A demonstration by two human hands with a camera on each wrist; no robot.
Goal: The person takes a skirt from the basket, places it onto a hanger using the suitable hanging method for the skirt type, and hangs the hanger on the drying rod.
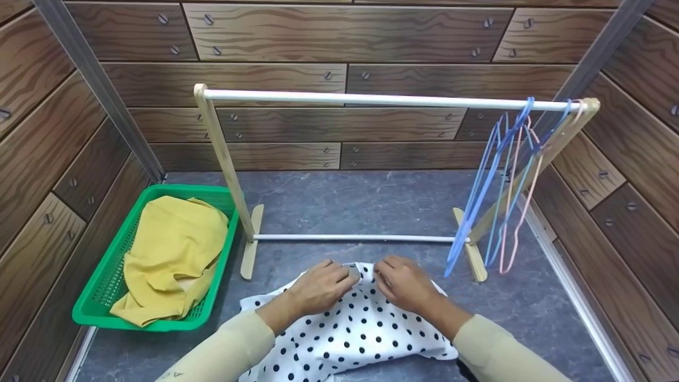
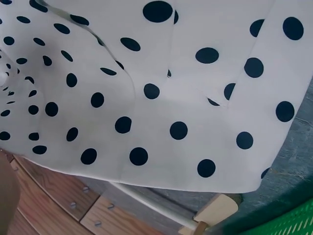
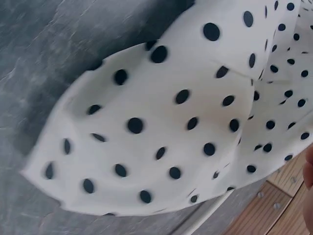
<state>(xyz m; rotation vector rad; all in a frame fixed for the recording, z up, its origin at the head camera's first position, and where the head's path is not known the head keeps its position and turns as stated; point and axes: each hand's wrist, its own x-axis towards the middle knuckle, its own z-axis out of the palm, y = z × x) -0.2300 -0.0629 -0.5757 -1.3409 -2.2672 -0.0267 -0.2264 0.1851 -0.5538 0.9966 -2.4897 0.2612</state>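
A white garment [image 1: 350, 329] with black polka dots is spread at the front of the grey floor; its exact kind cannot be told. At its top edge my left hand [image 1: 323, 289] grips the cloth with curled fingers. A short way to the right, my right hand [image 1: 406, 284] pinches the same edge. Between the hands a small stretch of that edge shows. Dotted cloth [image 2: 151, 122] fills most of the left wrist view, lightly creased. In the right wrist view one side of the cloth [image 3: 161, 127] tapers to a corner over the floor. Fingertips are partly hidden.
A garment rack [image 1: 345, 98] with a white bar and wooden legs stands behind the hands. Several blue and pink hangers [image 1: 477, 201] hang at its right end. On the left, a green basket [image 1: 85, 302] holds a yellow cloth [image 1: 175, 244]. Wood-patterned walls enclose the floor.
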